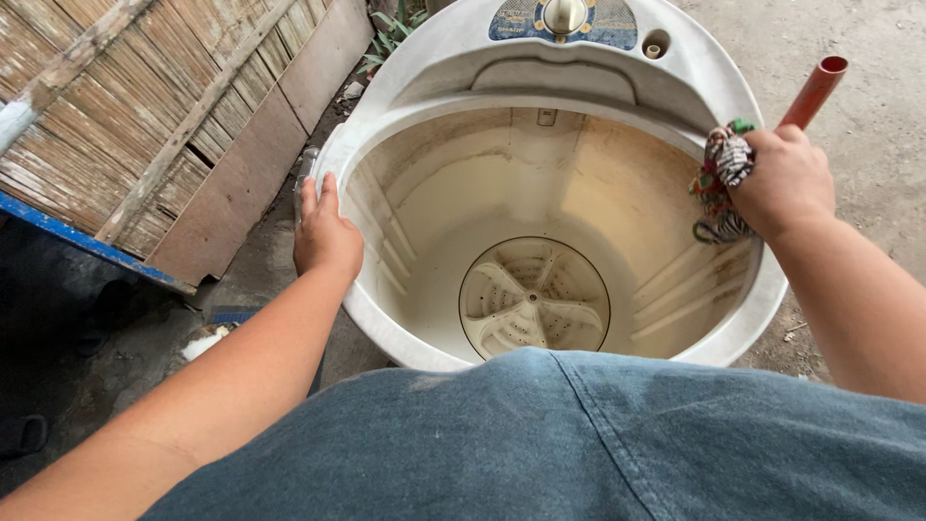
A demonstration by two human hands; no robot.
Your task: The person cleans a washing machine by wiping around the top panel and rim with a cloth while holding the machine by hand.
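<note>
At the scene's centre, a white washer tub (367,318) stands open, its stained drum bare down to the ribbed agitator (533,297). Its left rim is gripped by the left hand (326,232), fingers pressed together over the edge. At the right rim, a patterned rag (723,172) and a reddish pipe (815,92) are clenched in the right hand (783,181), fingers curled shut around both. A control knob (564,14) is seen at the far side. Bamboo panels (125,106) lean at far left on the dirt ground (868,125).
</note>
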